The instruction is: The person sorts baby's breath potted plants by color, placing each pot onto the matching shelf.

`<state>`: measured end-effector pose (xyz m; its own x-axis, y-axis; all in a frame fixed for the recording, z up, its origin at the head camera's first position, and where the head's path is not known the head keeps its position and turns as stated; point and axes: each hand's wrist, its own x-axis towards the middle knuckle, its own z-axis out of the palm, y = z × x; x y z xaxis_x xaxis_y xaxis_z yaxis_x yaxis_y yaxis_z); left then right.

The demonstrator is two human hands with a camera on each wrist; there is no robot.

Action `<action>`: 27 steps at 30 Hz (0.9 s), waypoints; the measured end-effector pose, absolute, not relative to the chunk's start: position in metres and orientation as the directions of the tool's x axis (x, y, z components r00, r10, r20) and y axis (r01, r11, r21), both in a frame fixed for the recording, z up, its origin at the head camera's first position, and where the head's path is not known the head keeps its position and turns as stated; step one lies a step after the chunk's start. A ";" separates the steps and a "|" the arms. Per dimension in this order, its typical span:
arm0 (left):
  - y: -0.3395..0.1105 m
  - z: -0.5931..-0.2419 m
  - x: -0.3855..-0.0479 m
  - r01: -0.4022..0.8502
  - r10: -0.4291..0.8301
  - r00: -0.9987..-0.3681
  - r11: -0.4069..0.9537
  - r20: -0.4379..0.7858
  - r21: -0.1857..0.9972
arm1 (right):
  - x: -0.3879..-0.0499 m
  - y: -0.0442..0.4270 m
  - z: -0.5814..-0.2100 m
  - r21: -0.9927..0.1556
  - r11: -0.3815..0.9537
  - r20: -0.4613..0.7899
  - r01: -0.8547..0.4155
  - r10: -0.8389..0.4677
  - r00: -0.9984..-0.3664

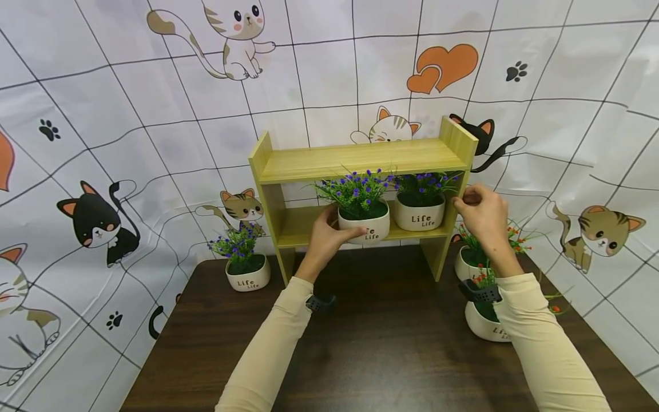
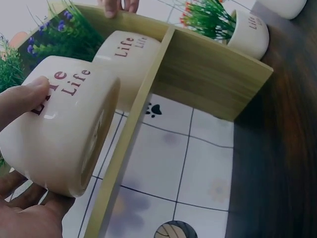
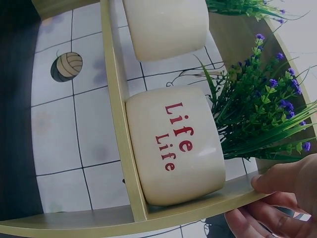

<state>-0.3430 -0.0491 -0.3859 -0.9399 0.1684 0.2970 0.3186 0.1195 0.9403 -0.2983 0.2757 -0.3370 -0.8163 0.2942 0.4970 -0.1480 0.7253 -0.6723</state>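
Note:
My left hand [image 1: 325, 236] grips a white oval flowerpot [image 1: 378, 226] with purple flowers, thumb on its front lettering. In the left wrist view the held pot [image 2: 64, 129] is tilted, its underside partly showing, in front of the wooden shelf's lower board [image 2: 130, 129]. A matching purple-flowered pot [image 1: 419, 217] stands on that board at the right end, against the side panel. My right hand [image 1: 484, 210] pinches the front edge of this right panel, thumb inside and fingers outside in the right wrist view. The yellowish two-tier shelf [image 1: 355, 160] stands on a dark table.
Another purple-flowered pot [image 1: 248, 276] stands on the table [image 1: 370, 343] left of the shelf. Two red-flowered pots, a rear one [image 1: 465, 264] and a nearer one [image 1: 484, 326], are on the right, partly behind my right forearm. A cat-patterned wall covering [image 1: 329, 74] rises behind.

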 end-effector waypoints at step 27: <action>-0.037 -0.390 -0.372 0.268 0.136 -0.959 0.164 0.248 0.949 | -0.297 0.275 -0.336 -0.680 0.720 0.489 -0.139 0.304 -0.818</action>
<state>-0.3720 -0.0373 -0.3905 -0.9592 0.1364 0.2475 0.2683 0.1640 0.9493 -0.2971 0.2746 -0.3359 -0.8176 0.3040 0.4889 -0.1391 0.7198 -0.6801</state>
